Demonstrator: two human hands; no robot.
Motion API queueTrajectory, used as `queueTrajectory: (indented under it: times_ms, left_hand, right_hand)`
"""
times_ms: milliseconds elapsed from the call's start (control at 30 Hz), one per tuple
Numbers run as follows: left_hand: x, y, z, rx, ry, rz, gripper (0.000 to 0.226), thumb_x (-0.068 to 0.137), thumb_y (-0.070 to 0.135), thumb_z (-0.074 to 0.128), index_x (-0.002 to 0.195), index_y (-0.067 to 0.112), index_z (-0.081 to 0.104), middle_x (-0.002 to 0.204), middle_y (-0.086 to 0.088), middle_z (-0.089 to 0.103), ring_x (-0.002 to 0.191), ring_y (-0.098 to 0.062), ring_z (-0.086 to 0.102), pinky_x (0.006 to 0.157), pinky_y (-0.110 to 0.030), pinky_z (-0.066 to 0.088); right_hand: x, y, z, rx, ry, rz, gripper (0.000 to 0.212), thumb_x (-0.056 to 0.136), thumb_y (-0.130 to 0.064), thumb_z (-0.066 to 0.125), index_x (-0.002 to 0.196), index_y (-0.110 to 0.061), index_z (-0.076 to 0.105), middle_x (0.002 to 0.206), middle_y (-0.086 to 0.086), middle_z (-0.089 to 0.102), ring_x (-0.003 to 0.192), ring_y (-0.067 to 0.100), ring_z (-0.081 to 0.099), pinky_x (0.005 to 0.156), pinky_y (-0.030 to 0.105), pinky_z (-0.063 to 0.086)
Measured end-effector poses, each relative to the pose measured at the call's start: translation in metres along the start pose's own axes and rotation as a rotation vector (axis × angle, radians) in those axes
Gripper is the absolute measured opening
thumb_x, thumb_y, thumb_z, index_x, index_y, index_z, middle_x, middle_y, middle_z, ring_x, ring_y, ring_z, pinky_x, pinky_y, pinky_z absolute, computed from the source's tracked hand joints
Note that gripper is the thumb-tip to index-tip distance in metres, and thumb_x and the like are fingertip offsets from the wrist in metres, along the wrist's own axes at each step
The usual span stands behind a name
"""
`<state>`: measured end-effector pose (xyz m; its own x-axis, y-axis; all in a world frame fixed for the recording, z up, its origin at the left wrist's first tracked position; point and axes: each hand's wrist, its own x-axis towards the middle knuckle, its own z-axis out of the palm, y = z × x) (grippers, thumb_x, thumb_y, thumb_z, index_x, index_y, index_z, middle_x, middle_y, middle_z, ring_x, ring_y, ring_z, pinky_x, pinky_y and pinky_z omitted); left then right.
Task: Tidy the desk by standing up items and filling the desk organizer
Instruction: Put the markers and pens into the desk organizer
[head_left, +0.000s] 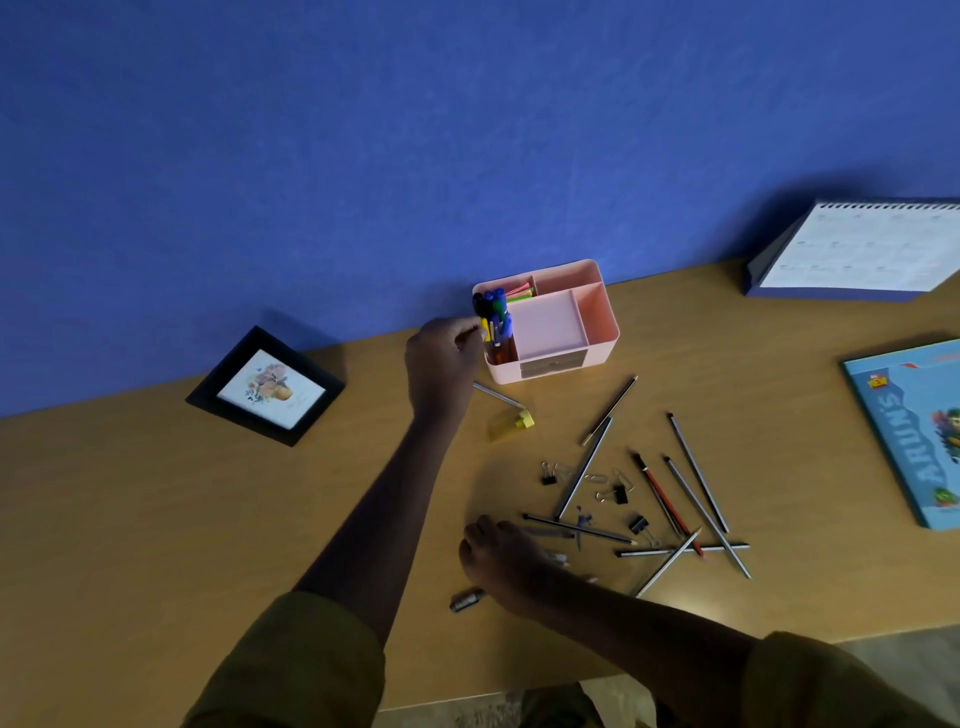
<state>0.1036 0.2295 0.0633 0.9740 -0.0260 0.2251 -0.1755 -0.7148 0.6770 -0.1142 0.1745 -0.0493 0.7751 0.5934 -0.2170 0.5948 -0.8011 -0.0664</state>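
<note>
I am reaching my left hand (441, 358) to the organizer (609, 312), which is standing at the far middle of the surface (156, 519), close to the wall. The fingers are curled, and the thumb and forefinger are pinching what seems to be a slim pen (475, 328) at the rim of the left compartment. Markers (493, 312) are standing upright there. I am feeding the pen into that slot because it looks deep and narrow enough to keep long things on end. Bright flags (519, 292) are leaning in the far-left slot. The middle tray and the right compartments are showing nothing inside.

My right hand (498, 558) is hanging low over the near part of the surface, fingers curled down over the left end of the scatter. A pale barrel (557, 559) is poking out from under it, but I cannot tell whether the hand is gripping it or only covering it. I am judging that this hand is gathering the next item while the left one is loading.

Pencils (696, 499) are lying crossed to the right of that hand, and clips (618, 493) are lying between them and the organizer. They are all flat and not yet sorted. The pencils would suit the tall slot and the clips the shallow tray.

The frame (265, 387) at the far left is looking tipped back, though I cannot tell for sure. The calendar (857, 249) is standing at the far right.
</note>
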Motion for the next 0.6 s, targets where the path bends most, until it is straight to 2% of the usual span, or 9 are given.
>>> queueTrajectory:
  times_ms: [167, 400, 500, 600]
  left_hand:
    - [0.001, -0.001, 0.013, 0.051, -0.030, -0.021, 0.020, 0.096, 0.017, 0.078, 0.115, 0.011, 0.078, 0.105, 0.000, 0.081, 0.094, -0.011, 0.076, 0.073, -0.039, 0.066]
    - [0.004, -0.007, 0.026, 0.061, -0.036, -0.068, 0.021, 0.094, 0.021, 0.081, 0.112, 0.013, 0.074, 0.105, 0.001, 0.081, 0.095, -0.010, 0.076, 0.071, -0.032, 0.065]
    - [0.005, -0.007, 0.028, 0.031, -0.025, -0.105, 0.022, 0.095, 0.021, 0.081, 0.114, 0.012, 0.074, 0.106, 0.000, 0.081, 0.095, -0.011, 0.077, 0.070, -0.029, 0.064]
    - [0.002, -0.010, 0.026, -0.005, -0.020, -0.139, 0.025, 0.094, 0.020, 0.081, 0.116, 0.010, 0.075, 0.107, -0.001, 0.081, 0.095, -0.011, 0.077, 0.068, -0.024, 0.061]
  right_hand:
    - [0.000, 0.001, 0.003, 0.021, -0.019, -0.021, 0.018, 0.068, -0.017, 0.085, 0.081, -0.010, 0.073, 0.078, 0.007, 0.064, 0.071, 0.025, 0.062, 0.050, 0.030, 0.054]
    - [-0.002, 0.003, 0.003, 0.043, -0.035, -0.022, 0.023, 0.068, -0.018, 0.088, 0.084, -0.009, 0.074, 0.081, 0.008, 0.066, 0.074, 0.025, 0.064, 0.051, 0.032, 0.057]
    - [-0.006, 0.008, -0.007, 0.131, -0.044, -0.025, 0.025, 0.066, -0.018, 0.090, 0.083, -0.011, 0.074, 0.083, 0.006, 0.066, 0.075, 0.023, 0.065, 0.048, 0.030, 0.055]
    - [-0.008, 0.018, -0.029, 0.284, -0.056, -0.021, 0.022, 0.076, -0.006, 0.080, 0.095, -0.008, 0.069, 0.095, 0.010, 0.064, 0.087, 0.028, 0.064, 0.053, 0.036, 0.055]
